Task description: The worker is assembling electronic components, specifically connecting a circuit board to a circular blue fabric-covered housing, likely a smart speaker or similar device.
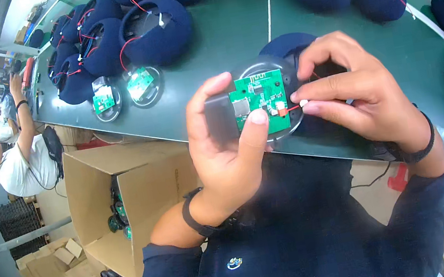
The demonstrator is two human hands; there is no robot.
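My left hand (229,143) grips a round clear plastic housing (264,66) by its left side, with the thumb pressed on the green circuit board (264,93) mounted on it. A small white and red connector sits near the board's right edge, with a short red wire leading from it. My right hand (350,82) pinches a small white plug (303,103) at the wire's end between thumb and fingertip. Just behind the hands lies a dark blue fabric-covered round shell (288,43), mostly hidden by the housing and my right hand.
Several navy round shells (160,31) with red wires stand along the green table's (226,23) far side. Two more boards on clear discs (144,86) lie at left. A cardboard box (154,191) holding boards stands left of me. Other people (21,166) work at the far left and right.
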